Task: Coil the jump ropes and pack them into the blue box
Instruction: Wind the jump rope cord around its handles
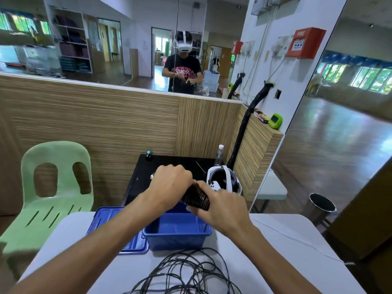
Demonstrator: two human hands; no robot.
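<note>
Box (176, 234), blue, sits open at the bench's far edge, inside unclear. Above it both hands, left (169, 185) and right (220, 209), grip 1 tight black coil (196, 197); loose rope (186, 272) sprawls at the near edge.

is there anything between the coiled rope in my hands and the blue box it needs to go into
Nothing visible. Left hand and right hand hold the coiled rope just above the open blue box; its lid lies beside it on the left.
</note>
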